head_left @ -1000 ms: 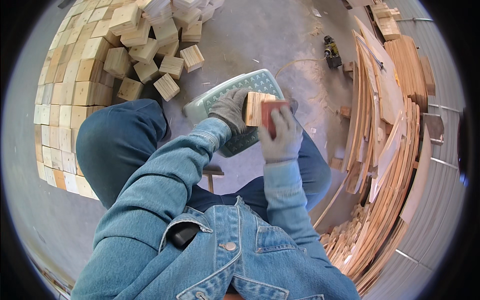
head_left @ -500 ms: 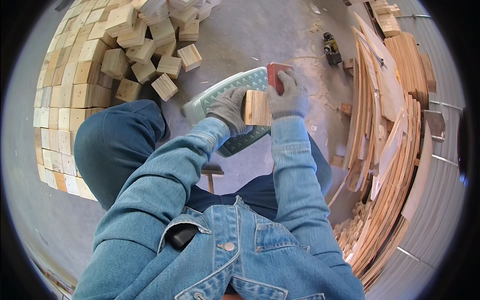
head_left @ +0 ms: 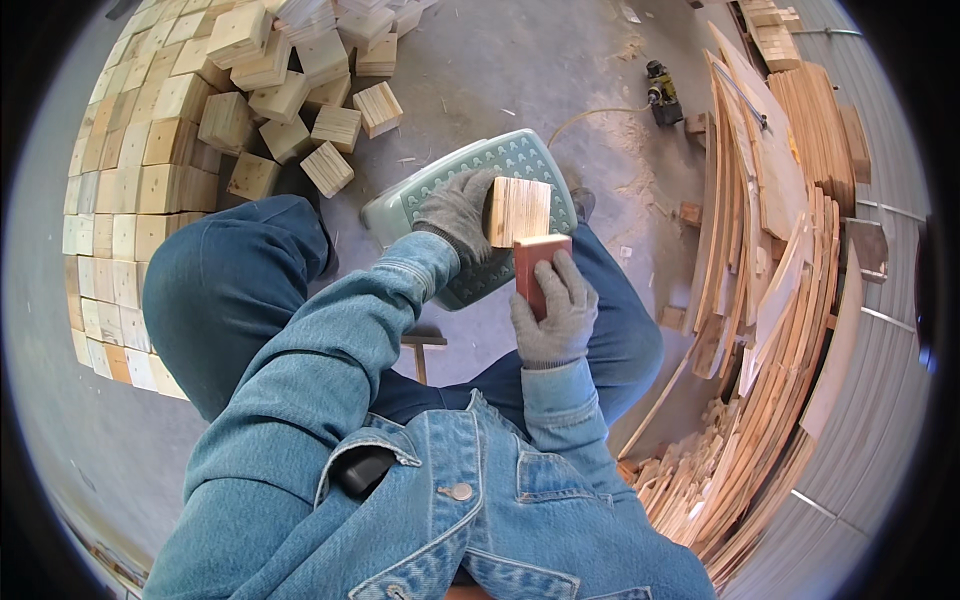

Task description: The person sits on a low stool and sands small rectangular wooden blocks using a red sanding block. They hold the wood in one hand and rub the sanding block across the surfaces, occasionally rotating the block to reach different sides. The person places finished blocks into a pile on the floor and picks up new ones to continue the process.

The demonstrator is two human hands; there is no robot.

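My gloved left hand grips a squarish wooden block by its left side, holding it over a pale green plastic stool with a studded top. In my gloved right hand is a reddish-brown sanding block, gripped between thumb and fingers. Its pale upper end is at the lower right edge of the wooden block; whether the two touch I cannot tell. The left hand's fingertips are hidden behind the wooden block.
Neatly stacked wooden blocks stand on the left, with several loose blocks tumbled beside them. A cordless drill is on the floor at the far right. Long boards and offcuts are piled along the right side, beside grey panels.
My right hand has drawn the sanding block down toward me, from beside the wooden block's upper right to its lower right edge. The left hand and the wooden block have barely moved.
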